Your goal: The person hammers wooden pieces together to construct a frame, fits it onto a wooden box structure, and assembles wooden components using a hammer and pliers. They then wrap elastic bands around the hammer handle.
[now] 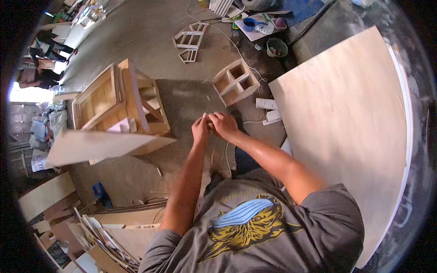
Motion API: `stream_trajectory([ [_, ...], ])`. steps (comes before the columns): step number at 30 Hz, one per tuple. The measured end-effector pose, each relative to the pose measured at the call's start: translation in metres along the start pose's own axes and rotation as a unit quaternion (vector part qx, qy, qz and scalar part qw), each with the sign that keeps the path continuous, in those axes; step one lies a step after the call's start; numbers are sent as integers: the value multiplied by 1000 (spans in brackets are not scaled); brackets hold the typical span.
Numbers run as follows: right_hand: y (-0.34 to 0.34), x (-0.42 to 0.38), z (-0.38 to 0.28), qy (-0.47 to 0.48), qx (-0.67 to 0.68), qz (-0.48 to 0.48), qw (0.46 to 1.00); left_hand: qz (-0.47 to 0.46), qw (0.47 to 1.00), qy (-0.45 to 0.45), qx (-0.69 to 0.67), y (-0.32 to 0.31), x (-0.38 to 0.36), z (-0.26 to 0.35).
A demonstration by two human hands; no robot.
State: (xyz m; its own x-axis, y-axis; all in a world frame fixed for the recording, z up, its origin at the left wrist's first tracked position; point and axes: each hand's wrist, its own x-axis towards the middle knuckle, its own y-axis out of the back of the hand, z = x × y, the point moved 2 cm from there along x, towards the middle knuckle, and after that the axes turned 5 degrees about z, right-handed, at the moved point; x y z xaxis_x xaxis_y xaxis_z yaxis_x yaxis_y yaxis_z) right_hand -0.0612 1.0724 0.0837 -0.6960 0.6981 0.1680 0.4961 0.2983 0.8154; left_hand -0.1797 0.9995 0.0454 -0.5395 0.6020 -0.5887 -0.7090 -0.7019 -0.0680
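Note:
In front of my body, both hands meet at the middle of the head view. My left hand (200, 130) is closed, its fingertips pinched against those of the other hand. My right hand (223, 125) is also closed, with fingers curled inward. Whatever may lie between the fingers is too small or hidden to make out. Beyond the hands, a small wooden box with compartments (236, 83) rests on the floor. To the left stands a wooden cabinet frame (136, 98), with a thin panel (98, 146) across its near side.
A large plywood sheet (346, 123) takes up the right side. Scrap wood (107, 241) is heaped at the lower left. A cable (227, 157) runs along the floor. Farther off are a small wooden frame (190, 42), a bucket (276, 47) and a person (50, 48).

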Motion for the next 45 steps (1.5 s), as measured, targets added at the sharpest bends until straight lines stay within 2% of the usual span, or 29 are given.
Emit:
stream_trajectory([
  [7, -21, 74, 163, -81, -2, -26, 996, -14, 995, 86, 56, -129, 130, 13],
  [11, -30, 108, 230, -170, 34, -72, 982, -17, 990, 113, 79, -177, 202, 1],
  [13, -37, 123, 259, -187, 60, -50, 979, -6, 987, 124, 98, -195, 226, -2],
  [16, -50, 151, 294, -275, 55, -73, 957, -27, 985, 153, 73, -204, 288, -53],
  [20, -109, 159, 353, -309, 48, -10, 950, -33, 976, 187, 105, -223, 337, -81],
  [22, -144, 169, 389, -326, 52, 49, 943, -43, 980, 169, 97, -229, 383, -121],
  [25, -193, 177, 443, -487, 69, 14, 871, -60, 976, 177, 114, -236, 438, -164],
  [29, -242, 178, 500, -609, 51, 19, 791, -56, 979, 148, 127, -243, 503, -214],
  [30, -251, 182, 512, -646, 95, 7, 758, -48, 979, 134, 148, -245, 517, -226],
  [31, -290, 164, 541, -629, 28, 50, 775, -53, 978, 142, 140, -248, 525, -222],
  [32, -332, 145, 569, -655, 14, 79, 751, -57, 978, 149, 133, -250, 531, -218],
  [36, -366, 135, 618, -690, 150, 33, 708, -59, 971, 197, 124, -251, 550, -212],
  [39, -371, 141, 632, -530, -35, -173, 829, -30, 965, 194, 174, -244, 550, -203],
  [42, -347, 159, 614, -433, -139, -305, 837, -50, 975, 103, 191, -219, 564, -243],
  [43, -342, 159, 606, -547, -45, -197, 813, -53, 974, 68, 207, -213, 567, -245],
  [44, -344, 150, 602, -640, 52, -85, 762, -48, 964, 48, 255, -213, 563, -222],
  [45, -355, 139, 610, -609, 40, -67, 790, -41, 951, 29, 304, -211, 554, -199],
])
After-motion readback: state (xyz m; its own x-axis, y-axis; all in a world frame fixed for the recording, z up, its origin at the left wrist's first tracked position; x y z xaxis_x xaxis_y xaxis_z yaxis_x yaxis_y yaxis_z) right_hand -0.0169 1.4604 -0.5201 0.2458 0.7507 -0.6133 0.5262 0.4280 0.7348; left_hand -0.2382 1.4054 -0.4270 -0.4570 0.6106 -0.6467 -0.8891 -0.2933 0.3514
